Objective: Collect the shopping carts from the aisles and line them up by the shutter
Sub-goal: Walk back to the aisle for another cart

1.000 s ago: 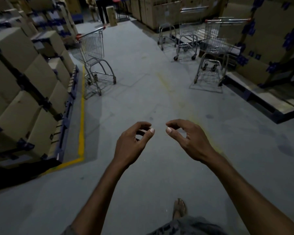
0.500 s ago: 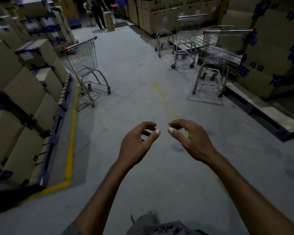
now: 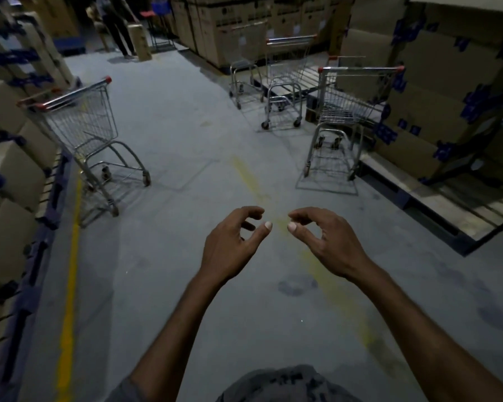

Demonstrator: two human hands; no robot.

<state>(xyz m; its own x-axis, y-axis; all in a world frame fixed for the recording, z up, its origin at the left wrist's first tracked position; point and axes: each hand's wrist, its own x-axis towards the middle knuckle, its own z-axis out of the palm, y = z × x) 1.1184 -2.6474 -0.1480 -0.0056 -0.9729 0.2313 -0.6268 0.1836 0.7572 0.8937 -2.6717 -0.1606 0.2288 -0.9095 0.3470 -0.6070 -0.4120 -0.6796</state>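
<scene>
Carts: four wire shopping carts stand scattered in the aisle, none in hand; no shutter shows from here.
Left cart (image 3: 82, 132): parked ahead and to the left, close by the stacked cardboard boxes (image 3: 9, 175), its red-capped handle bar toward the boxes and its basket tilted across the aisle.
Right cart (image 3: 346, 117): ahead and to the right, just beside the wooden pallet (image 3: 447, 204), handle bar running side to side, facing the walker almost squarely.
Far carts: one (image 3: 285, 82) behind the right cart and a smaller one (image 3: 244, 79) beside it, both against the tall boxes.
Left hand (image 3: 230, 245): held out over the floor (image 3: 186, 140), fingers loosely curled, thumb apart, holding nothing.
Right hand (image 3: 328, 242): the same half-open curl, empty, thumb tip near the left thumb tip but not touching.
Which is nearer: I would judge the two front carts about equally far; the right hand sits toward the right cart, the left toward the left cart (the right cart's bar is better turned for a two-handed grip).
Materials: bright steel wire baskets, tubular frames, small caster wheels; smooth grey concrete with a yellow line (image 3: 70, 271).
Bystander: a person (image 3: 116, 27) stands at the aisle's far end.
</scene>
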